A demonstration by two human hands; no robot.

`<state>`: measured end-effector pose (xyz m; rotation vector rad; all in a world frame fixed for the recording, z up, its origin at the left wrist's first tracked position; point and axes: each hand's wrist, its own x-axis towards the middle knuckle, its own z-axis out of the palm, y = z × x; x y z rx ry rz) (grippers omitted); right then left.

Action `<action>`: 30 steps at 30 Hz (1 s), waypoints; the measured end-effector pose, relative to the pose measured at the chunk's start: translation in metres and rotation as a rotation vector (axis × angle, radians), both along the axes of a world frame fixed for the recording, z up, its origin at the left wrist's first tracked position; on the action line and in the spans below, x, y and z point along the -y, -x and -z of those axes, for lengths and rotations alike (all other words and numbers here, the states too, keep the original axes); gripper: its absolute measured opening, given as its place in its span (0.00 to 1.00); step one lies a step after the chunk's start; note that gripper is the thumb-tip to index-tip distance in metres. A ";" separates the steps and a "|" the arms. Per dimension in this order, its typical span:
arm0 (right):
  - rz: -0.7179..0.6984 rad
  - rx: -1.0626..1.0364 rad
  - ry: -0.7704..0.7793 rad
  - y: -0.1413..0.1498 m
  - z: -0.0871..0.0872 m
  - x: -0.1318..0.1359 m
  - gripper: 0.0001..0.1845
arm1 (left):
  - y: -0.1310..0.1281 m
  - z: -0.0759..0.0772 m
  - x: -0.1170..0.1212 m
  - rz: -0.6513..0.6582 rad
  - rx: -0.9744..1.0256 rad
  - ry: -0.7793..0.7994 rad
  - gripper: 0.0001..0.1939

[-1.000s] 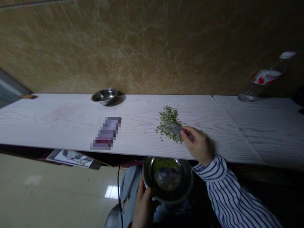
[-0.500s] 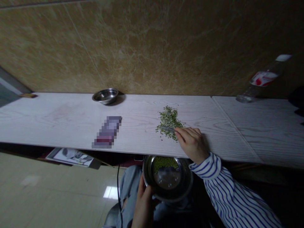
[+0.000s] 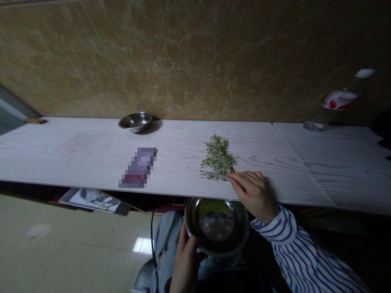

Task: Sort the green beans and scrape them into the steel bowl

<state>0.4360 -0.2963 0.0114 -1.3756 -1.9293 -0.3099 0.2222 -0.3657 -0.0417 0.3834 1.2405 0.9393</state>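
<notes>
Small green beans [image 3: 219, 154], which look like mung beans, lie scattered in a patch on the white wood-grain counter. My right hand [image 3: 255, 193] pinches a thin, flat, greyish strip [image 3: 216, 176], its exact kind unclear. The strip lies across the near side of the patch. Below the counter's front edge, a large metal bowl [image 3: 241, 240] rests over my lap. My left hand [image 3: 187, 254] grips its left rim, the thumb on the near side. More green beans [image 3: 214, 206] have gathered in the far part of this bowl, and its bottom shines.
A small metal bowl [image 3: 136, 123] stands by the wall, left of the beans. A blurred-out flat object [image 3: 139, 167] lies nearer me. At the right stands a clear plastic bottle [image 3: 339, 99] with a white cap. An open drawer [image 3: 94, 201] juts out beneath the counter.
My right hand and the strip have moved toward me and slightly right, from within the bean patch to its near edge. My left hand still holds the large bowl.
</notes>
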 end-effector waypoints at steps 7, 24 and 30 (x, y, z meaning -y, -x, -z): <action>0.045 -0.006 -0.041 -0.005 0.005 -0.001 0.06 | -0.002 -0.006 0.000 -0.006 0.001 0.002 0.37; 0.041 0.134 0.025 0.012 -0.004 -0.035 0.06 | 0.009 -0.003 -0.002 -0.097 0.014 -0.033 0.40; -0.011 0.110 0.057 0.013 -0.006 -0.025 0.06 | 0.010 -0.006 -0.002 -0.116 0.024 -0.041 0.39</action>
